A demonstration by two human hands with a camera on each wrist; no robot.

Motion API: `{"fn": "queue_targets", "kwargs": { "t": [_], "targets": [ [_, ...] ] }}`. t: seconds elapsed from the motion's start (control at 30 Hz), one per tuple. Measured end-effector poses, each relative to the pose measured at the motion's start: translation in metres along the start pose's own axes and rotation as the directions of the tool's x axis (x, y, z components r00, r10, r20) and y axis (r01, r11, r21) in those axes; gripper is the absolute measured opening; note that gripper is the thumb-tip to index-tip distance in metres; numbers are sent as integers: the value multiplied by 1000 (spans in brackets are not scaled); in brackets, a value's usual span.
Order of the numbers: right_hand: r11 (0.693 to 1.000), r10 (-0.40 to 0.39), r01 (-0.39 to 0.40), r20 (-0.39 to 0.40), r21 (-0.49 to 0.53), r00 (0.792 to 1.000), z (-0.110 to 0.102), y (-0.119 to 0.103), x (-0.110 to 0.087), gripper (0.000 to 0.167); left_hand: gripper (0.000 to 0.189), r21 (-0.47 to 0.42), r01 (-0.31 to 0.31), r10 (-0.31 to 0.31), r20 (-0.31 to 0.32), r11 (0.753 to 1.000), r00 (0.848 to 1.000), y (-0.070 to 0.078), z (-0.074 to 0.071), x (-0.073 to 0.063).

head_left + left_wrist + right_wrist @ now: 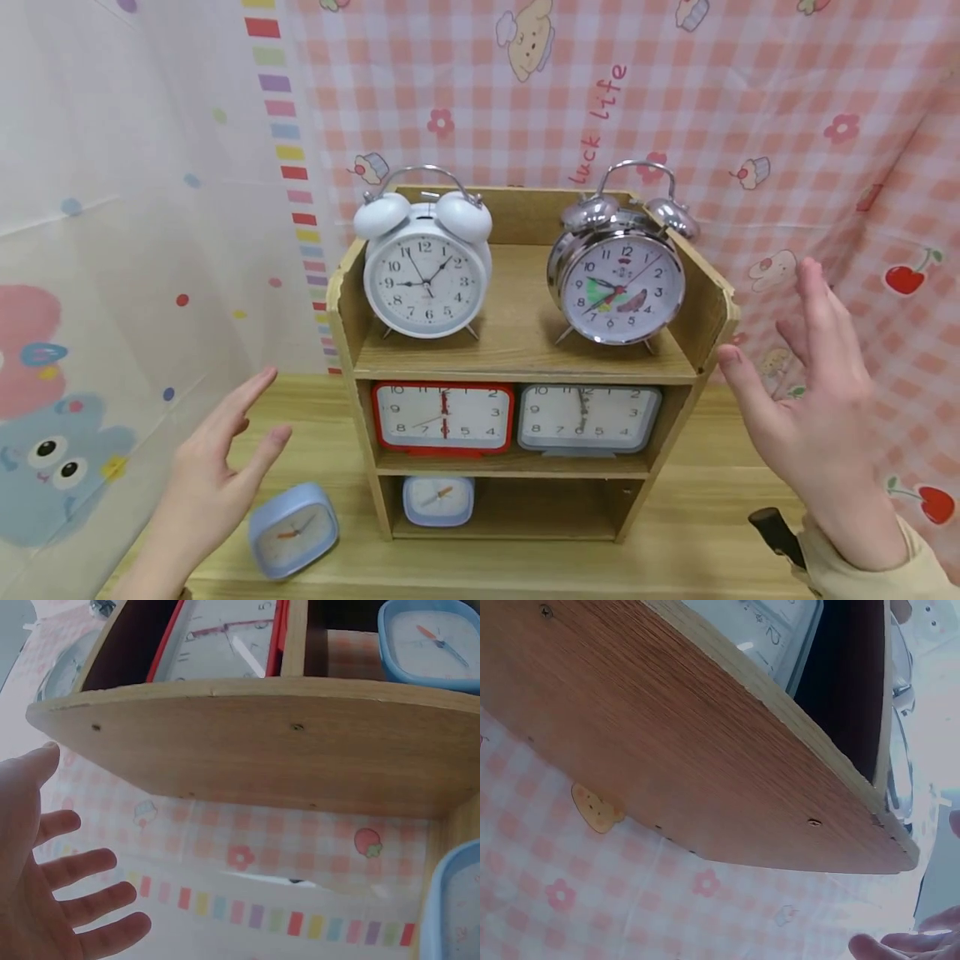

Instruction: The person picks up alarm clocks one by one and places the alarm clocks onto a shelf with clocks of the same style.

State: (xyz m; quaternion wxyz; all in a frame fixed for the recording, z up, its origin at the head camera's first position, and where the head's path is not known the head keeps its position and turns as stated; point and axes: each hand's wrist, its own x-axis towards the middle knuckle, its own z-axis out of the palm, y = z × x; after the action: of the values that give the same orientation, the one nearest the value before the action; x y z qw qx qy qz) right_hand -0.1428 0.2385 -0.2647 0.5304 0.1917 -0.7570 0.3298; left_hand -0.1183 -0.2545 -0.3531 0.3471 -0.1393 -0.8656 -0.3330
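A small wooden shelf (525, 367) stands in the middle of the head view. On its top sit a white twin-bell alarm clock (426, 279) and a silver twin-bell alarm clock (618, 283). The middle level holds a red-framed clock (444, 418) and a grey-framed clock (589, 419); a small blue clock (438, 500) is at the bottom left. My left hand (217, 467) hovers left of the shelf, fingers spread, near another blue clock (293, 531) on the table. Right of the shelf my right hand (821, 408) is raised with fingers extended. Both hands hold nothing.
The wood-grain table (690, 500) carries the shelf. Behind hangs a pink checked cloth (480, 100), and a whitish patterned sheet (135, 208) hangs at the left. A dark strap end (776, 533) juts from the right sleeve (885, 558).
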Motion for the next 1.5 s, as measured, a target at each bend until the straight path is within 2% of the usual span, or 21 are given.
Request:
{"fn": "queue_targets", "kwargs": {
  "t": [0.1, 0.3, 0.5, 0.6, 0.8, 1.03, 1.07, 1.17, 1.27, 1.37, 1.5],
  "targets": [
    [994, 86, -91, 85, 56, 993, -1, 6, 2, 77, 67, 13, 30, -31, 13, 999, 999, -6, 0, -3],
    [971, 218, -232, 182, 61, 959, 3, 8, 7, 84, 64, 50, 90, -93, 62, 995, 994, -21, 1, -12],
    [959, 266, -282, 219, 42, 939, 10, 11, 9, 75, 64, 93, 113, -125, 139, 989, 982, -34, 7, -26],
    [957, 275, -290, 229, 32, 934, 12, 12, 8, 72, 63, 127, 129, -152, 192, 983, 970, -39, 11, -31],
    [969, 237, -247, 218, 18, 947, 16, 15, 3, 69, 63, 185, 162, -212, 299, 969, 930, -45, 20, -39],
    [992, 126, -122, 117, -42, 985, 25, 15, -3, 58, 68, 216, 129, -202, 361, 968, 910, -55, 31, -53],
    [993, 112, -107, 101, -56, 989, 27, 14, -3, 55, 70, 224, 130, -208, 375, 966, 903, -57, 31, -55],
    [992, 103, -97, 79, -80, 992, 30, 13, -5, 46, 73, 234, 115, -202, 394, 965, 897, -64, 33, -60],
    [991, 101, -94, 63, -99, 993, 32, 13, -7, 38, 76, 244, 121, -217, 418, 962, 882, -74, 34, -66],
    [990, 102, -96, 48, -102, 994, 34, 13, -9, 33, 78, 246, 129, -227, 428, 961, 875, -84, 34, -72],
    [991, 91, -88, 30, -98, 995, 40, 13, -10, 31, 78, 246, 117, -213, 410, 962, 887, -94, 33, -79]
  ]
}}
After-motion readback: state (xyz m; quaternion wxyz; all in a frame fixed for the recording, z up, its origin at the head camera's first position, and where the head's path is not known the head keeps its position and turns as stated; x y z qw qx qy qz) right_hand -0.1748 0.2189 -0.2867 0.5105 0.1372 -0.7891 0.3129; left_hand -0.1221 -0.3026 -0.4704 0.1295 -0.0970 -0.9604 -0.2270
